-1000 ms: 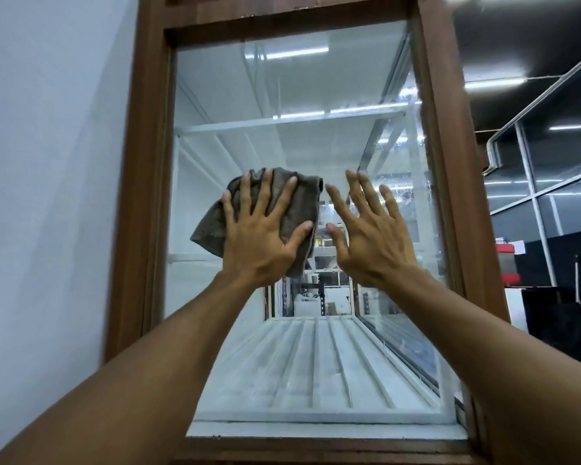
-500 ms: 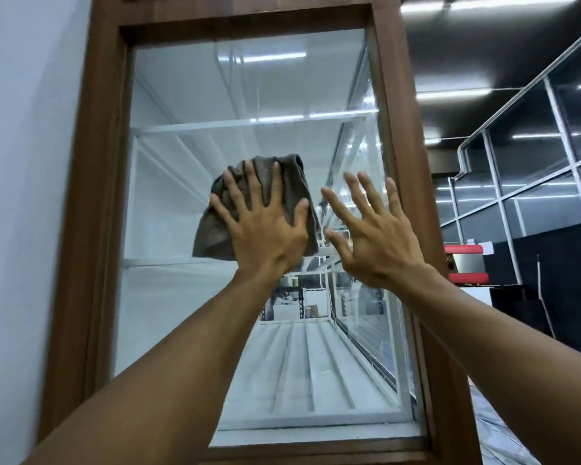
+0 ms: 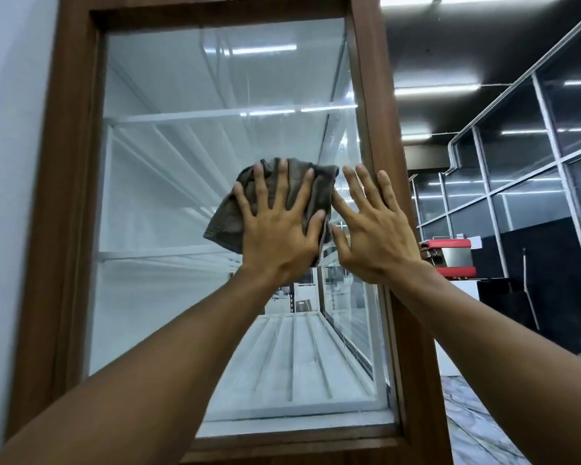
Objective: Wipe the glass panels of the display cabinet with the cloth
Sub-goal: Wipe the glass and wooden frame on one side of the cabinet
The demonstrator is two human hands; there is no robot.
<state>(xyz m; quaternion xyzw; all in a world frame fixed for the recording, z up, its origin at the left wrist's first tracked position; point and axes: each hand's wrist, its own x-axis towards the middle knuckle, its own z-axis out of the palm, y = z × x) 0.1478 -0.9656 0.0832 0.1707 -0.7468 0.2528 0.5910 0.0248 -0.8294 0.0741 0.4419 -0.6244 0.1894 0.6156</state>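
Both hands are flat with fingers spread, the left hand (image 3: 275, 229) pressing the crumpled grey-brown cloth (image 3: 227, 221) against the middle of the wood-framed clear glass panel (image 3: 182, 162), the right hand (image 3: 373, 236) bare just beside it, and smears above suggest the wiping is only partway done

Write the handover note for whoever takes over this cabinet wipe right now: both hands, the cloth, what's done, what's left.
Left hand: flat, fingers spread, pressing the cloth on the glass panel, mid-height, right of centre.
Right hand: flat, bare, beside the cloth at the wooden frame, holds nothing.
Done: cloth is on the glass; share cleaned cannot be told.
Left: rest of this panel, then the other panels.
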